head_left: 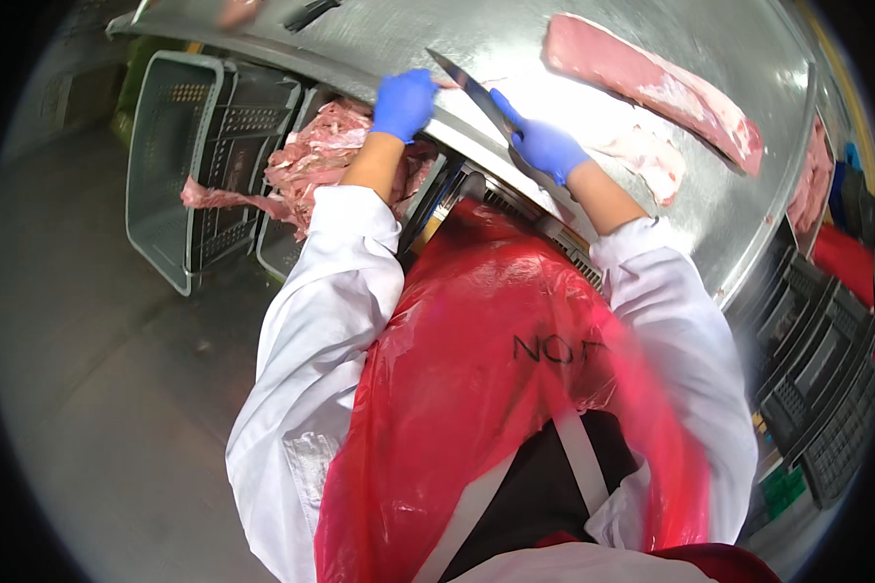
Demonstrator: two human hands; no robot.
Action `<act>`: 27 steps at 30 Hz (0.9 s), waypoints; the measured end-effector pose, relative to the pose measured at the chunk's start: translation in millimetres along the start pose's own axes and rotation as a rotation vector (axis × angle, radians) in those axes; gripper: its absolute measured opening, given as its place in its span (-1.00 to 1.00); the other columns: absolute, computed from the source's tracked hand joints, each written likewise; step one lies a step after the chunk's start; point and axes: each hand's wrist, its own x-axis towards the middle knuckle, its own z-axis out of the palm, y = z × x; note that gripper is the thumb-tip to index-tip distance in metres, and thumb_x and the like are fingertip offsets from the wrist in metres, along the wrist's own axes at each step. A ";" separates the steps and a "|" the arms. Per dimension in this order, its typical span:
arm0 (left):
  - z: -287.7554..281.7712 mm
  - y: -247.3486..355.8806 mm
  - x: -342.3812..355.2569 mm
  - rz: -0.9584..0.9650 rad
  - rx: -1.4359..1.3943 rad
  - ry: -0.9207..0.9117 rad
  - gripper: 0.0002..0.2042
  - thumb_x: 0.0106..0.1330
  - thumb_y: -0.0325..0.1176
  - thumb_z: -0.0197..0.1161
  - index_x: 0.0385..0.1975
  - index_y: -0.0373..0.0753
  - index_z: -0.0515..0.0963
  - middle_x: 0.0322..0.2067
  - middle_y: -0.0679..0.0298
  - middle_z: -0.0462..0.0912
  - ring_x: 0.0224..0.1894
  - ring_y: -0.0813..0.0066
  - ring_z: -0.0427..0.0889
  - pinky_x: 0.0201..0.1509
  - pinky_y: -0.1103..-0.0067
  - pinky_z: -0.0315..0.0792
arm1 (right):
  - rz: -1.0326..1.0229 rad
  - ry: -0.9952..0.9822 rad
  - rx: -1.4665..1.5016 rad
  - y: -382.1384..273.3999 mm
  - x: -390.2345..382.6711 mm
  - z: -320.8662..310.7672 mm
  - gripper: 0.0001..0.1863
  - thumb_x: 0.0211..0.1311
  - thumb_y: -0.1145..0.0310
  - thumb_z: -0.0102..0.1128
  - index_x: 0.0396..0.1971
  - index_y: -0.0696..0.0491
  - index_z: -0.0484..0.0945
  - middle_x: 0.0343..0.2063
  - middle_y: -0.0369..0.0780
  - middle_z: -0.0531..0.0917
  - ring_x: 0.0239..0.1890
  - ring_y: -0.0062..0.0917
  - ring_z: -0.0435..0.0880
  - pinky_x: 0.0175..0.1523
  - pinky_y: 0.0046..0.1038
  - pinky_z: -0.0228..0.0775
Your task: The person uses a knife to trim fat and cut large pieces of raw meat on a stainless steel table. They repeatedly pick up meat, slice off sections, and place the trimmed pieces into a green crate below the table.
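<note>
My right hand (549, 149), in a blue glove, is wrapped round the handle of a knife (472, 89). Its blade points up and to the left over the white cutting surface. My left hand (403, 104), gloved the same way, is closed at the near edge of the table, left of the blade. A thin pinkish meat scrap (447, 85) sticks out beside its fingers. Beyond my right hand lies a long pork loin (651, 85), apart from both hands. A pale, fatty piece of meat (651, 160) rests to the right of my right wrist.
Below my left forearm, a grey crate (274, 255) is heaped with meat trimmings (316, 146), one strip hanging over its side. Another grey crate (170, 60) stands tilted to its left. The steel table (749, 238) ends at the right, where dark crates (812, 374) are stacked lower down.
</note>
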 end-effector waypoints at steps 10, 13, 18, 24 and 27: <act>-60.7 9.0 -11.3 0.159 0.166 -0.085 -0.50 0.10 0.00 0.39 -0.10 -0.29 0.62 -0.23 0.01 0.64 -0.09 0.02 0.64 0.06 0.11 0.47 | 0.262 0.291 0.333 58.8 -216.7 -58.3 -0.19 0.36 0.41 0.03 0.54 -0.44 0.01 -0.43 -0.15 0.69 -0.50 -0.45 0.62 -0.27 -0.39 0.54; -11.7 187.3 42.9 0.485 -0.407 0.050 -0.59 0.14 -0.16 0.35 -0.15 -0.36 0.60 -0.08 -0.06 0.58 0.06 -0.08 0.52 0.15 0.14 0.42 | 0.611 0.481 0.641 52.9 -275.3 -68.6 -0.18 0.37 0.42 0.09 0.55 -0.38 0.02 -0.45 -0.30 0.62 -0.52 -0.69 0.51 -0.43 -0.55 0.47; 20.3 375.7 85.5 0.322 -0.367 -0.393 -0.55 0.06 -0.18 0.41 -0.15 -0.42 0.59 -0.03 -0.15 0.61 0.04 -0.06 0.60 0.14 0.23 0.49 | 0.679 0.893 0.820 63.2 -387.3 -44.1 -0.15 0.36 0.48 0.09 0.57 -0.33 -0.04 -0.50 -0.37 0.55 -0.58 -0.73 0.41 -0.49 -0.57 0.41; 54.5 392.1 107.8 0.202 -0.521 -0.591 -0.41 0.07 -0.04 0.43 -0.14 -0.51 0.54 -0.24 -0.22 0.69 -0.16 -0.10 0.71 -0.07 0.29 0.56 | 0.829 0.898 0.801 76.9 -482.3 -9.2 -0.17 0.40 0.49 0.07 0.57 -0.26 -0.05 -0.47 -0.33 0.60 -0.53 -0.72 0.47 -0.39 -0.56 0.44; 49.1 387.4 84.5 0.206 -0.362 -0.423 -0.31 0.11 0.02 0.43 -0.02 -0.51 0.40 -0.21 -0.27 0.67 -0.11 -0.13 0.70 -0.03 0.27 0.56 | 0.768 0.789 0.663 86.5 -476.0 -8.3 -0.20 0.40 0.45 0.06 0.56 -0.25 -0.03 -0.38 -0.20 0.67 -0.42 -0.50 0.59 -0.23 -0.43 0.51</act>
